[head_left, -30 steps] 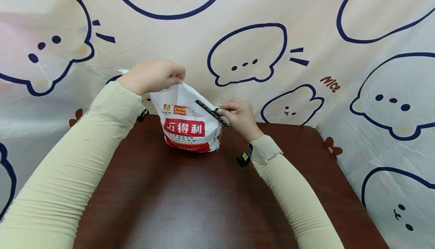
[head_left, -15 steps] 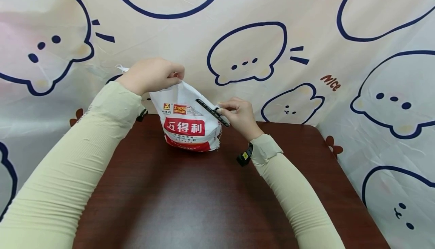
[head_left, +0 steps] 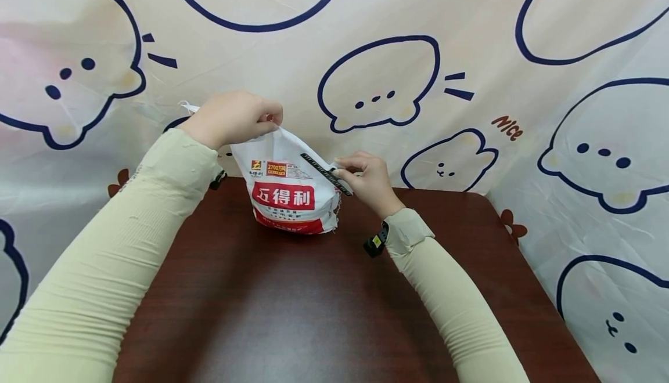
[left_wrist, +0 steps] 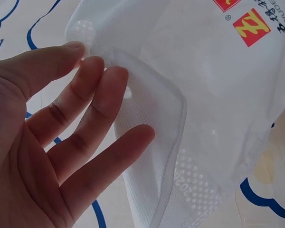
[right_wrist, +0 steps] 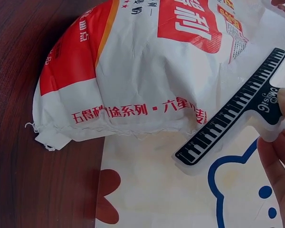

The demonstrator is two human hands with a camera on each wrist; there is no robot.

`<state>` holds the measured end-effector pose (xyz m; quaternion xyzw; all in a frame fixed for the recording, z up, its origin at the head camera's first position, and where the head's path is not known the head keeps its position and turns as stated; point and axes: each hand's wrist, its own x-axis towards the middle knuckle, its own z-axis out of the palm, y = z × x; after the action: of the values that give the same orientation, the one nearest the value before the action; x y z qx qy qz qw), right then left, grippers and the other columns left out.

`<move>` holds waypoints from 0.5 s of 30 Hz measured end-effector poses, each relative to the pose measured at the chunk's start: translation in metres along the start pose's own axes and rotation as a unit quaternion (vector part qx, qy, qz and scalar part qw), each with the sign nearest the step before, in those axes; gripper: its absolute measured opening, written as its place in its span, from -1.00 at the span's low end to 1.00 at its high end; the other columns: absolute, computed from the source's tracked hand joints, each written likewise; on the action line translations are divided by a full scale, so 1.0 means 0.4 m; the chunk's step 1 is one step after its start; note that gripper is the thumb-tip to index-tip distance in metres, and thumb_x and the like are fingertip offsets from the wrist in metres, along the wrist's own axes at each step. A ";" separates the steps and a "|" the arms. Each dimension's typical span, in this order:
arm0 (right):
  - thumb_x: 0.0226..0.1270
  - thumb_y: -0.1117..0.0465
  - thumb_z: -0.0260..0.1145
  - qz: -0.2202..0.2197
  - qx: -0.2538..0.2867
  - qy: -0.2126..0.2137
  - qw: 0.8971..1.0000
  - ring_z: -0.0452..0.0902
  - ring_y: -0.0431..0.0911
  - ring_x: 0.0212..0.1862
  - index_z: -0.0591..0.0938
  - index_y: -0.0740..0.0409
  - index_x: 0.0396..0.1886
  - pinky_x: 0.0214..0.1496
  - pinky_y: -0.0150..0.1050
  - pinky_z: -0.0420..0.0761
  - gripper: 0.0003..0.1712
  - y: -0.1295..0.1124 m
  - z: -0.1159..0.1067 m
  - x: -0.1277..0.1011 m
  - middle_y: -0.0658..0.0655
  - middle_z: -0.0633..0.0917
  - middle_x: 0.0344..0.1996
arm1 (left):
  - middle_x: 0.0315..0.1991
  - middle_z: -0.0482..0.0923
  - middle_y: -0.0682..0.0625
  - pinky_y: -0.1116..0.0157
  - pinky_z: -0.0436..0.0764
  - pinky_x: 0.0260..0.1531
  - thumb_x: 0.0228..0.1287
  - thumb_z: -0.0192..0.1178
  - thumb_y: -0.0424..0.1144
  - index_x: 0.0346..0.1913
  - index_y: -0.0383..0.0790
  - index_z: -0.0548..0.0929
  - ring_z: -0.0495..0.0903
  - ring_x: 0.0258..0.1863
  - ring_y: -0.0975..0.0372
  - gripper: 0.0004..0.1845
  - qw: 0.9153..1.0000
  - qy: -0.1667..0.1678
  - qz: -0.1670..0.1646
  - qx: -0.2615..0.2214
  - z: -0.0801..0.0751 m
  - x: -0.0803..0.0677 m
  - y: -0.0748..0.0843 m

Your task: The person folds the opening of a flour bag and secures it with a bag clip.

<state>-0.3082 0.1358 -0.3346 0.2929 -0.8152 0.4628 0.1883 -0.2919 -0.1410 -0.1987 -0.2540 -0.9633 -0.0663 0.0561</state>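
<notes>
A white flour bag (head_left: 282, 215) with red panels and Chinese print stands on the far part of the table, its top pulled up. My left hand (head_left: 235, 117) pinches the bag's upper edge between thumb and fingertips; in the left wrist view a folded flap of the bag (left_wrist: 154, 114) hangs beside the other fingers. My right hand (head_left: 368, 180) squeezes the handle of a long black bag clip (right_wrist: 232, 109) with a piano-key pattern. The clip slants along the bag's right side, its lower end sticking out past the bag in the right wrist view.
The dark brown wooden table (head_left: 292, 302) reaches back to a cream cloth backdrop (head_left: 292, 64) with blue cartoon outlines, which also runs down the right side. A black wrist camera (head_left: 375, 244) is strapped below my right hand.
</notes>
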 end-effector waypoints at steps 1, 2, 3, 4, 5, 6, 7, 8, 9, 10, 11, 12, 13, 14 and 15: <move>0.22 0.41 0.49 0.001 -0.001 -0.001 1.000 0.68 -0.06 -0.25 0.79 0.31 -0.12 -0.17 -0.17 0.73 -0.78 0.000 0.000 0.000 0.14 0.74 -0.32 | -0.09 0.67 -0.21 0.01 0.64 -0.23 0.49 0.12 -0.26 -0.02 -0.16 0.63 0.61 -0.19 -0.05 -0.86 1.000 -0.001 -0.001 -0.001 0.000 0.000 0.000; 0.22 0.41 0.49 0.001 -0.002 -0.001 1.000 0.68 -0.07 -0.25 0.79 0.31 -0.11 -0.18 -0.20 0.73 -0.78 0.001 0.000 -0.001 0.13 0.74 -0.32 | -0.09 0.67 -0.21 0.01 0.64 -0.22 0.49 0.12 -0.26 -0.01 -0.16 0.63 0.61 -0.19 -0.05 -0.85 1.000 -0.002 -0.002 -0.002 0.000 -0.001 0.001; 0.22 0.41 0.49 0.000 -0.003 -0.001 1.000 0.67 -0.07 -0.25 0.79 0.30 -0.11 -0.18 -0.22 0.72 -0.78 0.002 0.000 -0.001 0.13 0.74 -0.33 | -0.09 0.67 -0.21 0.01 0.64 -0.23 0.49 0.12 -0.25 -0.01 -0.16 0.63 0.61 -0.19 -0.05 -0.85 1.000 -0.004 -0.004 -0.002 0.000 -0.001 0.001; 0.22 0.41 0.49 -0.001 -0.003 -0.001 1.000 0.67 -0.08 -0.25 0.79 0.30 -0.11 -0.18 -0.23 0.72 -0.78 0.002 0.000 0.000 0.12 0.74 -0.33 | -0.09 0.67 -0.21 0.01 0.64 -0.22 0.49 0.12 -0.25 -0.01 -0.16 0.63 0.61 -0.19 -0.05 -0.85 1.000 -0.004 -0.004 -0.003 0.000 -0.001 0.001; 0.22 0.41 0.49 -0.001 -0.004 -0.001 1.000 0.67 -0.08 -0.25 0.80 0.30 -0.12 -0.18 -0.23 0.72 -0.78 0.003 0.000 0.000 0.12 0.74 -0.33 | -0.09 0.67 -0.21 0.02 0.64 -0.22 0.49 0.12 -0.26 -0.01 -0.16 0.63 0.61 -0.19 -0.05 -0.85 1.000 -0.004 -0.004 -0.004 0.001 -0.001 0.000; 0.22 0.40 0.49 -0.002 -0.005 -0.001 1.000 0.67 -0.08 -0.26 0.79 0.30 -0.12 -0.18 -0.23 0.72 -0.78 0.003 0.000 0.000 0.12 0.74 -0.33 | -0.09 0.67 -0.21 0.01 0.64 -0.22 0.49 0.12 -0.26 -0.01 -0.16 0.63 0.61 -0.19 -0.05 -0.85 1.000 -0.003 -0.003 -0.004 0.001 -0.001 0.000; 0.22 0.40 0.49 -0.002 -0.006 -0.001 1.000 0.67 -0.08 -0.26 0.79 0.30 -0.12 -0.18 -0.23 0.72 -0.78 0.003 0.000 0.000 0.12 0.74 -0.34 | -0.09 0.67 -0.21 0.01 0.64 -0.22 0.49 0.12 -0.26 -0.01 -0.16 0.63 0.61 -0.19 -0.05 -0.85 1.000 -0.002 -0.003 -0.004 0.002 -0.001 0.000; 0.22 0.40 0.49 -0.002 -0.007 0.000 1.000 0.67 -0.08 -0.26 0.80 0.30 -0.12 -0.18 -0.23 0.72 -0.78 0.003 0.000 0.000 0.12 0.74 -0.34 | -0.09 0.67 -0.20 0.01 0.64 -0.22 0.49 0.12 -0.26 -0.01 -0.16 0.63 0.61 -0.19 -0.04 -0.85 1.000 -0.001 -0.002 -0.003 0.002 -0.002 -0.001; 0.22 0.40 0.49 -0.002 -0.007 0.000 1.000 0.68 -0.08 -0.26 0.79 0.31 -0.12 -0.18 -0.22 0.72 -0.78 0.002 0.000 0.000 0.12 0.74 -0.34 | -0.09 0.67 -0.20 0.01 0.63 -0.22 0.49 0.13 -0.26 -0.01 -0.17 0.64 0.61 -0.19 -0.04 -0.85 1.000 0.001 -0.001 -0.001 0.003 -0.002 -0.001; 0.22 0.40 0.49 -0.002 -0.007 0.000 1.000 0.68 -0.07 -0.26 0.79 0.31 -0.11 -0.18 -0.21 0.72 -0.78 0.001 0.000 0.000 0.13 0.74 -0.34 | -0.10 0.68 -0.20 0.01 0.63 -0.21 0.49 0.13 -0.26 -0.02 -0.17 0.64 0.61 -0.19 -0.04 -0.85 1.000 0.002 0.000 0.001 0.004 -0.002 -0.001; 0.22 0.40 0.49 -0.002 -0.008 0.000 1.000 0.68 -0.07 -0.26 0.79 0.31 -0.11 -0.18 -0.22 0.72 -0.77 0.001 0.000 -0.001 0.13 0.74 -0.33 | -0.10 0.68 -0.19 0.00 0.63 -0.21 0.48 0.13 -0.26 -0.02 -0.17 0.64 0.61 -0.20 -0.04 -0.85 1.000 0.004 0.001 0.004 0.004 -0.003 -0.001; 0.22 0.40 0.49 -0.003 -0.007 0.000 1.000 0.68 -0.06 -0.25 0.79 0.32 -0.10 -0.18 -0.21 0.72 -0.77 0.001 0.001 -0.001 0.13 0.74 -0.33 | -0.10 0.68 -0.19 0.00 0.62 -0.20 0.48 0.13 -0.26 -0.02 -0.17 0.64 0.60 -0.20 -0.04 -0.86 1.000 0.006 0.000 0.006 0.005 -0.004 -0.001; 0.22 0.40 0.49 -0.002 -0.007 0.000 1.000 0.68 -0.06 -0.25 0.79 0.31 -0.10 -0.17 -0.22 0.72 -0.76 0.001 0.000 -0.002 0.13 0.74 -0.33 | -0.10 0.68 -0.19 0.00 0.62 -0.20 0.48 0.13 -0.26 -0.02 -0.17 0.64 0.60 -0.20 -0.04 -0.86 1.000 0.008 0.001 0.007 0.006 -0.005 0.000; 0.22 0.40 0.49 -0.001 -0.008 0.000 1.000 0.68 -0.06 -0.25 0.79 0.30 -0.09 -0.17 -0.23 0.72 -0.76 0.002 0.000 -0.003 0.13 0.74 -0.32 | -0.10 0.68 -0.19 -0.01 0.62 -0.19 0.48 0.13 -0.26 -0.03 -0.17 0.64 0.60 -0.20 -0.04 -0.86 1.000 0.010 0.002 0.008 0.007 -0.006 0.001; 0.23 0.39 0.49 0.000 -0.008 0.000 1.000 0.68 -0.06 -0.24 0.79 0.30 -0.08 -0.17 -0.23 0.72 -0.75 0.003 0.001 -0.004 0.13 0.74 -0.32 | -0.10 0.68 -0.20 -0.01 0.62 -0.18 0.48 0.14 -0.26 -0.02 -0.17 0.64 0.61 -0.20 -0.04 -0.86 1.000 0.012 0.002 0.009 0.008 -0.007 0.001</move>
<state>-0.3077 0.1365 -0.3362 0.2919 -0.8187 0.4563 0.1907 -0.2896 -0.1414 -0.2022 -0.2549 -0.9626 -0.0602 0.0699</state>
